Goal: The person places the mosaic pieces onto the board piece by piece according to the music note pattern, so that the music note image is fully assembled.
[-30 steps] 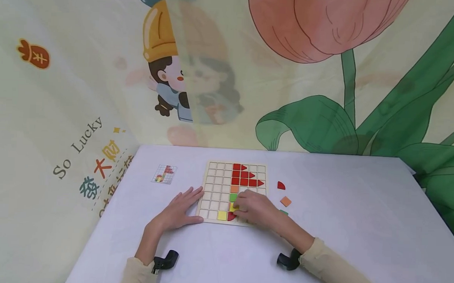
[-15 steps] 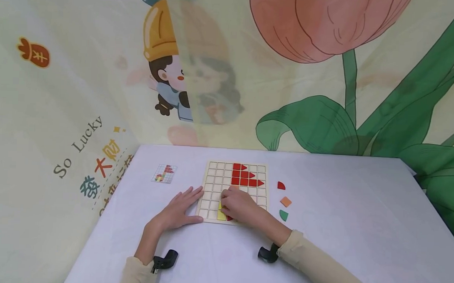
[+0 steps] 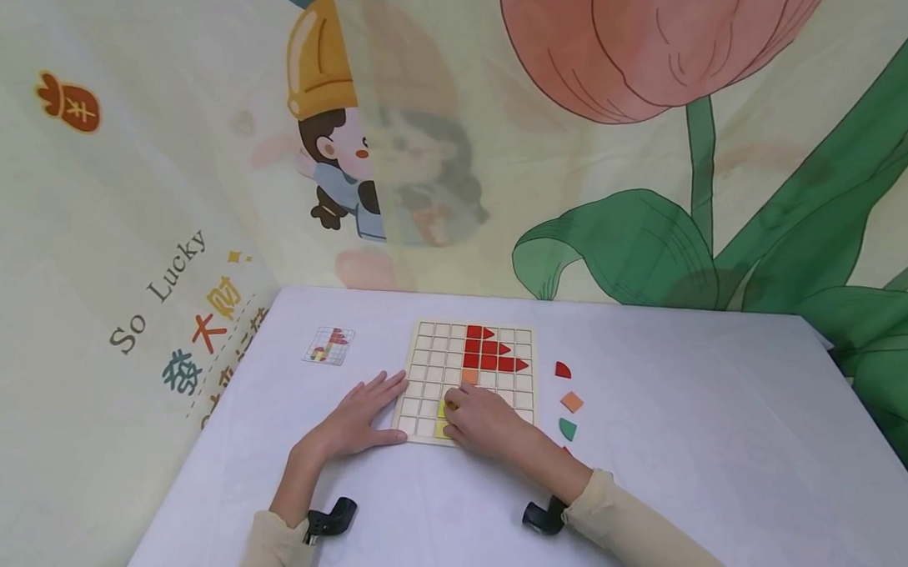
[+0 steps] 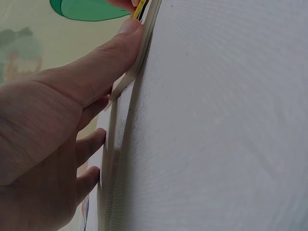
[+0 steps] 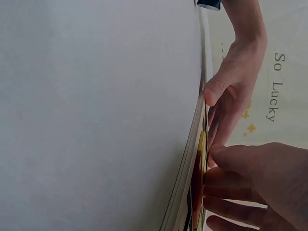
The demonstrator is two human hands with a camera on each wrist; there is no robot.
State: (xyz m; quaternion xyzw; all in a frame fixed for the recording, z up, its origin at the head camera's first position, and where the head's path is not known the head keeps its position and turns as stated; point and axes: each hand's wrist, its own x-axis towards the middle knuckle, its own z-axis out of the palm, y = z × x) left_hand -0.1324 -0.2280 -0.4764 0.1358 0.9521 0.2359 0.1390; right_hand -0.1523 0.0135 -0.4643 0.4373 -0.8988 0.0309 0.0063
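My left hand (image 3: 353, 422) rests at the left edge of the wooden grid board (image 3: 425, 389), fingers spread and thumb at the lower corner. In the left wrist view its thumb (image 4: 113, 60) touches the board's edge. My right hand (image 3: 490, 422) is over the board's lower part, thumb and fingers curled about a yellow tile (image 3: 443, 407). Another yellow tile (image 3: 441, 429) lies just below it. The right hand covers the tiles under its palm. Red tiles (image 3: 472, 348) fill upper cells, with an orange tile (image 3: 469, 376) beneath them.
To the board's right lie a red quarter-round piece (image 3: 563, 370), an orange square (image 3: 572, 402), a green quarter-round piece (image 3: 566, 428) and a partly hidden red piece (image 3: 566, 450). A pattern card (image 3: 328, 346) lies on the white table at left. Printed cloth hangs behind.
My right hand has moved left across the board, then slightly back right. A yellow tile now shows above the lower yellow one. Loose pieces at right are uncovered. My left hand stays put.
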